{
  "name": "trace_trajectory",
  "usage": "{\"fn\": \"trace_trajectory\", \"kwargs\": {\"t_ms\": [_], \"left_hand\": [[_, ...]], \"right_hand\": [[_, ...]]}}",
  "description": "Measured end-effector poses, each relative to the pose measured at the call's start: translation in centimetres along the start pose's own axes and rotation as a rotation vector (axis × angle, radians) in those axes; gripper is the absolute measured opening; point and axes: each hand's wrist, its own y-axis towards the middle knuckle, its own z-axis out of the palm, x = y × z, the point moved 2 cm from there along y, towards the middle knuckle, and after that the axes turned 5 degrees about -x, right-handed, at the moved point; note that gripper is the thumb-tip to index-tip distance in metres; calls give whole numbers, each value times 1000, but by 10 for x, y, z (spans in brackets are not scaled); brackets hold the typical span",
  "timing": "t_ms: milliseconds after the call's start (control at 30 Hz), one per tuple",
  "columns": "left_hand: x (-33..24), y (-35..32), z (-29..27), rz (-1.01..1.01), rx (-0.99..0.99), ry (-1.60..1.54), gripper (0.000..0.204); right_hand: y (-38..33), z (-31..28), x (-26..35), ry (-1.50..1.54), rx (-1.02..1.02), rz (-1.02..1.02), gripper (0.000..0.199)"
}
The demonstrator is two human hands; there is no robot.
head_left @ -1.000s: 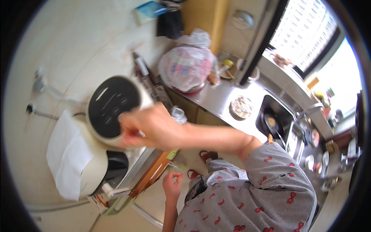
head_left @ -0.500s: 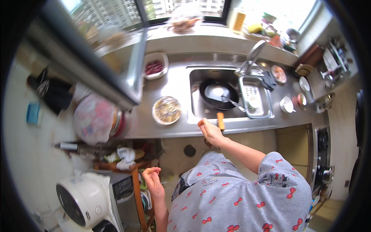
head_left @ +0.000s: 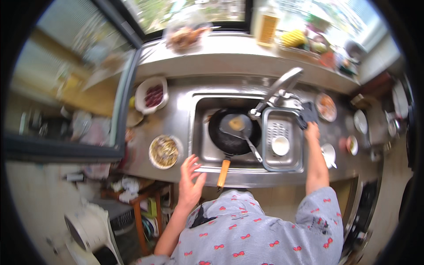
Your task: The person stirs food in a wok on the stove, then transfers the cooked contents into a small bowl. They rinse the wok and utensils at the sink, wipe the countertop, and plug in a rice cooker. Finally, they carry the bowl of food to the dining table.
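Observation:
My right hand point(head_left: 312, 130) reaches to the back right of the sink, its fingers closed on a dark grey cloth point(head_left: 308, 113) beside the faucet point(head_left: 282, 86). Nothing is in my left hand point(head_left: 191, 183); it hovers at the counter's front edge with fingers spread, left of the pan handle. A black wok point(head_left: 223, 143) with a wooden handle point(head_left: 224, 173) sits in the steel sink point(head_left: 201, 132). Inside the wok rests a metal spatula point(head_left: 251, 148). A white bowl point(head_left: 280, 145) stands in the grey drain basket point(head_left: 269, 165) at the sink's right side.
Left of the sink are a bowl of shredded food point(head_left: 164, 151) and a white dish of dark red pieces point(head_left: 153, 97). Small bowls point(head_left: 328, 154) and a plate of orange-pink food point(head_left: 326, 107) stand on the right. An open window frame point(head_left: 126, 97) juts over the counter's left.
My right hand has moved from near the wok handle to the cloth at the back right. My left hand has risen to the counter edge, fingers now spread. The view has shifted.

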Motion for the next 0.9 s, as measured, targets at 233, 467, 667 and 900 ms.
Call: {"fn": "trace_trajectory", "kwargs": {"t_ms": [233, 467, 667, 900], "left_hand": [[-12, -2, 16, 65, -70, 101, 62], [-9, 3, 38, 56, 42, -84, 57], [17, -16, -27, 131, -450, -885, 26], [77, -67, -82, 6, -597, -879, 34]], "right_hand": [[-74, -145, 67, 853, -218, -443, 10], [-276, -209, 231, 1605, 488, -633, 23], [-424, -214, 332, 1613, 1112, -673, 66], [-520, -166, 390, 1350, 1662, -430, 56]]}}
